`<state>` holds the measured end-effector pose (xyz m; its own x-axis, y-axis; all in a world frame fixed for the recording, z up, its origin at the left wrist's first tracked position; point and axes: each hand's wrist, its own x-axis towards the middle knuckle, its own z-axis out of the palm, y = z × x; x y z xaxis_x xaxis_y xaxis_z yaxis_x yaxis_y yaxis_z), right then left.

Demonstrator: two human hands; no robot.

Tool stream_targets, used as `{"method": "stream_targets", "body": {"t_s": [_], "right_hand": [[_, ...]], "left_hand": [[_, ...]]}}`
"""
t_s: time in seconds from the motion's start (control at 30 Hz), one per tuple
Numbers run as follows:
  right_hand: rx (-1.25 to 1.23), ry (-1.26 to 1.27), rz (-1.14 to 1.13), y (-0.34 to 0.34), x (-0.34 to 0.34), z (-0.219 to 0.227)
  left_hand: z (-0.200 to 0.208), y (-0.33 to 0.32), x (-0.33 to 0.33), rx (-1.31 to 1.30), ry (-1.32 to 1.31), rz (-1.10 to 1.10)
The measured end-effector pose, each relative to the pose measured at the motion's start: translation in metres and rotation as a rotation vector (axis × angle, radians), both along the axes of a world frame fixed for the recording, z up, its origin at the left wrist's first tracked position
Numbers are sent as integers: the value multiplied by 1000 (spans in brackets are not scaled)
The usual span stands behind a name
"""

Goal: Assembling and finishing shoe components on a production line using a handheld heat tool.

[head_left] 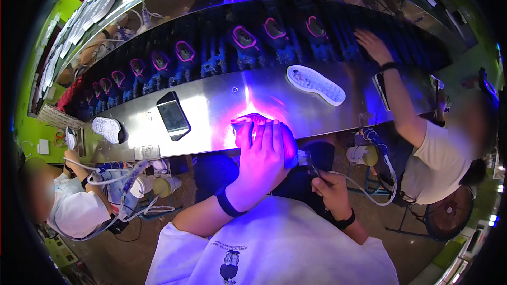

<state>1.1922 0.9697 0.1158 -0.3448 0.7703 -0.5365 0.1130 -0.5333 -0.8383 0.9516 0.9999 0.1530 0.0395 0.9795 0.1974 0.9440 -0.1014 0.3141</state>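
Near the front edge of the metal bench, my left hand (260, 150) grips a shoe upper (289, 145), fingers laid over its top. Bright violet-pink light falls on the upper and the bench around it. Much of the upper is hidden beneath that hand. Lower and to the right, my right hand (332, 192) is closed around the dark handle of a glue brush (312, 168). The brush's whitish tip points at the upper's right side; whether they touch, I cannot tell. A thin pale hose appears to run rightward from near that hand.
Behind the metal bench (211, 95), a dark conveyor (214, 55) carries several pink-edged shoe uppers. A phone (173, 116) and white soles (316, 84) lie on the bench. A co-worker's hand (374, 46) reaches over the conveyor at right; another person sits at left.
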Motion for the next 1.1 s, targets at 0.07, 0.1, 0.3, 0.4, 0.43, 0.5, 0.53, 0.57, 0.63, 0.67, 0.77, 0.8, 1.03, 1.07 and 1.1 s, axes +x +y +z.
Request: {"method": "stream_targets", "body": {"t_s": [0.07, 0.1, 0.3, 0.4, 0.43, 0.5, 0.53, 0.57, 0.63, 0.67, 0.77, 0.8, 1.03, 1.07, 1.1], "right_hand": [[75, -74, -28, 3, -2, 8], [153, -134, -46, 6, -4, 10], [543, -372, 72, 44, -3, 20], [566, -404, 139, 70, -7, 25], [575, -405, 156, 77, -10, 25], [664, -411, 175, 92, -19, 21], [672, -404, 200, 98, -23, 17], [722, -407, 192, 103, -28, 11], [772, -410, 197, 109, -34, -2], [787, -369, 121, 111, -39, -10], [663, -275, -21, 107, -49, -30], [530, -226, -96, 106, -51, -33], [382, -253, 112, 126, -43, -2], [364, -219, 122, 129, -42, 5], [348, -178, 141, 132, -44, 14]], "left_hand": [[0, 9, 3, -14, -31, 5], [-1, 12, 4, -26, -48, 20], [-19, 32, -2, 72, -122, 52], [-22, 42, -11, 104, -222, 47], [-23, 45, -15, 133, -248, 43], [-21, 51, -26, 94, -259, 36], [-21, 52, -31, 47, -267, 12], [-23, 53, -36, 52, -267, 39], [-27, 57, -39, -42, -328, 79], [-26, 60, -43, -121, -296, 52], [-25, 58, -60, -195, -50, -2], [-21, 54, -69, -243, -11, -11], [-30, 28, -93, -361, -386, -113], [-24, 26, -89, -434, -420, -114], [-20, 20, -86, -437, -409, -124]]}}
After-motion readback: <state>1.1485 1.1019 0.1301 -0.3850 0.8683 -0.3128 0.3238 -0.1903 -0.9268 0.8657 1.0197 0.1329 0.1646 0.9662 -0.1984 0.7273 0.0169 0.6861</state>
